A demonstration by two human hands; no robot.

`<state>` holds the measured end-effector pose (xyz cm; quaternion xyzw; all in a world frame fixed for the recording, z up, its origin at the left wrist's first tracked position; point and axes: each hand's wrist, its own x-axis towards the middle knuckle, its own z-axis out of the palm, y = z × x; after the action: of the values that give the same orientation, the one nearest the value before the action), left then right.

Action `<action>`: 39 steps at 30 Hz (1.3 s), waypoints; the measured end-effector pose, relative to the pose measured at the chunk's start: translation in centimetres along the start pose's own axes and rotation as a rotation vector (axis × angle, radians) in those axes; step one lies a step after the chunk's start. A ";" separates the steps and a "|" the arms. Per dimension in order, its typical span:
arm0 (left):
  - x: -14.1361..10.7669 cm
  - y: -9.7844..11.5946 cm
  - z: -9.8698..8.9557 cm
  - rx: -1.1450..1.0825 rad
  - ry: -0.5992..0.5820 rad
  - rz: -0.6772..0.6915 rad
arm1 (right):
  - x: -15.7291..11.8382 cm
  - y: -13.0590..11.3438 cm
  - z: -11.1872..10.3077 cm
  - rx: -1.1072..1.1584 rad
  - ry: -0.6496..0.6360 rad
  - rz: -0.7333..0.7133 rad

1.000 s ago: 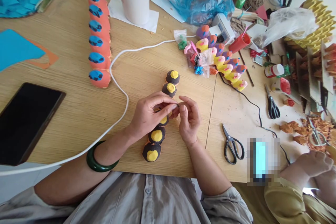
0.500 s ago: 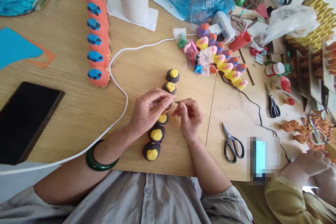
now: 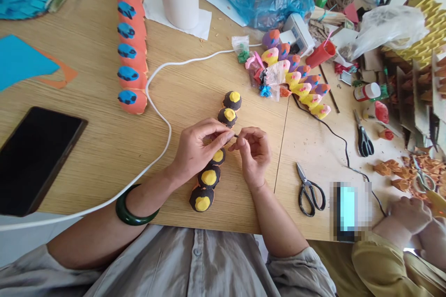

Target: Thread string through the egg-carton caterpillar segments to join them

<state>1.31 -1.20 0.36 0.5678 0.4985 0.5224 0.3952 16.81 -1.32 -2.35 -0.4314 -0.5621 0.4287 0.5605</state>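
A small dark strand point(image 3: 236, 136), perhaps clay, spans the gap between my two hands. The fingertips of my left hand point(image 3: 205, 143) pinch one end, above the middle of a row of black cups with yellow centres point(image 3: 209, 177). My right hand point(image 3: 256, 155) is curled just to the right, thumb and finger closed at the strand's other end. Part of the row is covered by my left hand; the yellow pieces sit on top of the black domes. A green bangle point(image 3: 134, 216) circles my left forearm.
Scissors point(image 3: 309, 190) lie right of my hands. A white cable point(image 3: 169, 134) curves across the table past an orange-and-blue row point(image 3: 134, 51) and a black tablet point(image 3: 38, 158). Painted egg-carton pieces point(image 3: 302, 84) and bags sit at the back right. Another person's hands point(image 3: 409, 216) are at right.
My left fingertips have closed on the dark strand, which before stuck out from my right fingers alone. The hands are now joined by it. The view has shifted slightly.
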 end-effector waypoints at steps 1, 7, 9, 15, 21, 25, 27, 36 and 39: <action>0.0 0.0 0.0 -0.004 0.001 -0.004 | 0.0 0.1 -0.1 -0.008 -0.013 -0.017; -0.1 0.1 0.0 -0.030 -0.011 -0.026 | 0.0 0.2 -0.2 -0.074 -0.045 -0.060; -0.1 0.2 0.0 -0.059 -0.018 -0.045 | 0.0 0.1 -0.1 -0.073 -0.030 -0.031; 0.0 0.2 -0.1 -0.026 -0.034 0.046 | 0.0 0.0 0.0 -0.039 -0.026 -0.026; 0.0 0.3 -0.1 0.027 0.005 0.030 | 0.2 -0.3 0.0 -0.054 -0.053 0.041; 0.0 0.1 -0.1 -0.054 -0.046 -0.011 | 0.4 -0.6 0.1 -0.017 -0.039 0.073; 0.0 0.0 -0.1 -0.075 -0.073 -0.005 | 0.4 -0.8 0.1 -0.002 -0.036 0.080; 0.1 0.1 -0.1 0.009 -0.038 0.059 | 0.6 -0.9 0.2 0.037 -0.090 0.161; 0.1 0.0 -0.1 -0.064 -0.069 -0.021 | 0.6 -0.8 0.2 0.036 -0.077 0.163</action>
<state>1.21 -1.14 0.40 0.5672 0.4738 0.5141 0.4353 16.63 -0.98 -1.39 -0.4487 -0.5384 0.4991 0.5096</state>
